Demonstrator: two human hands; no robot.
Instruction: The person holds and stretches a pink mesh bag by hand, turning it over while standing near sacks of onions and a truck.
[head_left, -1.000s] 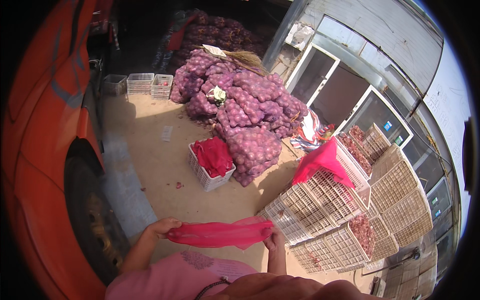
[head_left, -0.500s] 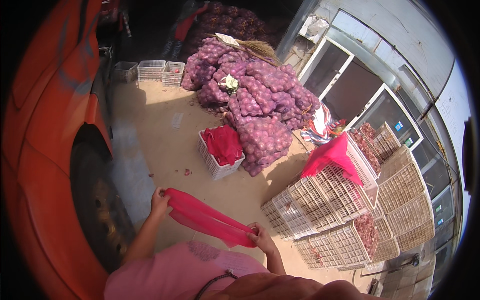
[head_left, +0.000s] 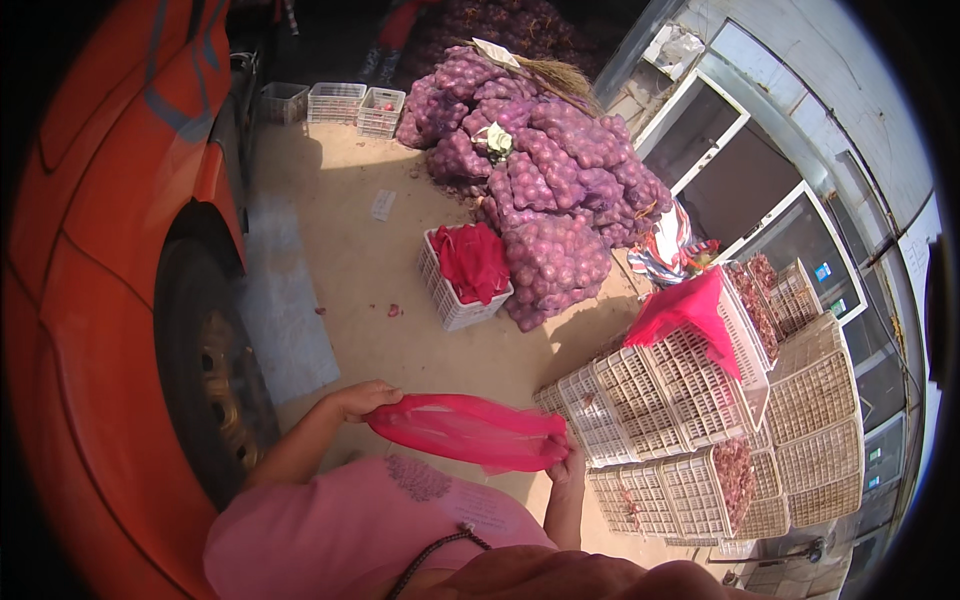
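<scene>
Stretched between my two hands is a red mesh bag (head_left: pixel 470 432), held in front of my chest. My left hand (head_left: pixel 368 399) is closed round its left end, and my right hand (head_left: pixel 568 456) grips the right end. The thin mesh sags a little and has opened out along its middle. More red mesh bags (head_left: pixel 472 262) fill a white plastic crate (head_left: pixel 452 311) on the ground ahead of me. Another red mesh bag (head_left: pixel 690 312) lies draped over the stacked crates to the right.
A heap of net sacks of onions (head_left: pixel 560 190) rises ahead. Stacked white crates (head_left: pixel 650 385), some holding onion skins, stand close on my right. An orange truck (head_left: pixel 110 290) with a large wheel (head_left: pixel 215 370) is at my left. Small crates (head_left: pixel 335 104) sit farther back.
Both hands have moved right, carrying the mesh bag. The bag is now more level and opened wider. The surroundings have shifted slightly right and up in view.
</scene>
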